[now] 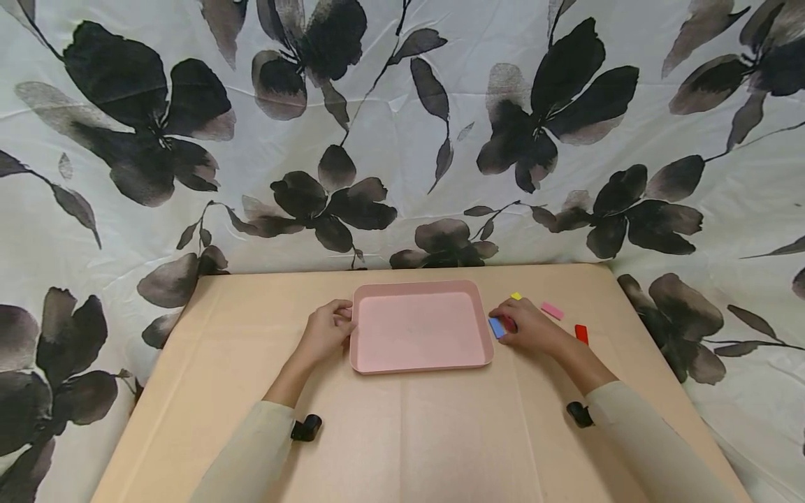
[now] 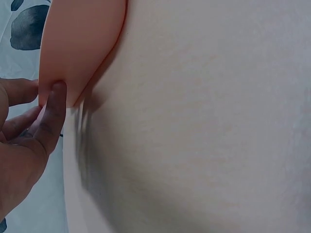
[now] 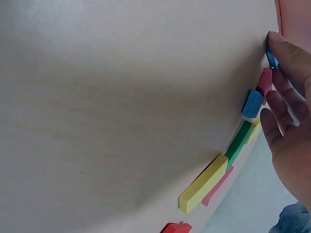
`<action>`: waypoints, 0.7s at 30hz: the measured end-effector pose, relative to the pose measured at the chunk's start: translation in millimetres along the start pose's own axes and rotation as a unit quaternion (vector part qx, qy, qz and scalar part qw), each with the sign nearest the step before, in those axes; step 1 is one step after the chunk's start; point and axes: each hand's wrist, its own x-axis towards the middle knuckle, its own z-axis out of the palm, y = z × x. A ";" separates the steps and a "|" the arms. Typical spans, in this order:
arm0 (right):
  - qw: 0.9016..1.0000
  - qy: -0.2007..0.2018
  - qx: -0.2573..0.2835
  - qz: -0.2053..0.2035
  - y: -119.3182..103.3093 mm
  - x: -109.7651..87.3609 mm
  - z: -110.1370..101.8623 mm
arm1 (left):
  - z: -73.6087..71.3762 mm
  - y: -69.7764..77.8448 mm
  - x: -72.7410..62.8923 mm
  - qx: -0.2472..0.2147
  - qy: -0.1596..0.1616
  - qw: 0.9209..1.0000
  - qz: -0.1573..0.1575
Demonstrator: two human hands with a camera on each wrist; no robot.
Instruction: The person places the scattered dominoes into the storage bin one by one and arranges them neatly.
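A pink rectangular tray (image 1: 421,325) lies on the table, its left side at my left hand (image 1: 322,330). In the left wrist view, the left thumb and fingers pinch the end of the tray (image 2: 82,43), the thumb on its outer wall. Just beyond the tray's right side, my right hand (image 1: 527,325) pinches a small blue block (image 3: 271,59) between thumb and fingers. A dark pink block (image 3: 265,82) lies under those fingertips, touching a second blue block (image 3: 251,104).
Running along behind the right hand are a green block (image 3: 239,144), a long yellow block (image 3: 204,184), a pink block (image 3: 217,186) and a red block (image 3: 177,228). A floral cloth (image 1: 402,140) hangs behind the table's far edge.
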 end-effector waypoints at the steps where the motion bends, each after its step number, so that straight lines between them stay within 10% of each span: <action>1: 1.000 -0.001 0.002 0.005 0.1 0.5 0.1 | -0.4 0.3 0.4 0.000 -0.002 1.000 0.000; 21: 0.999 0.049 -0.001 -0.016 -3.9 7.6 -7.3 | -6.5 -0.1 12.7 0.002 -0.016 1.000 -0.008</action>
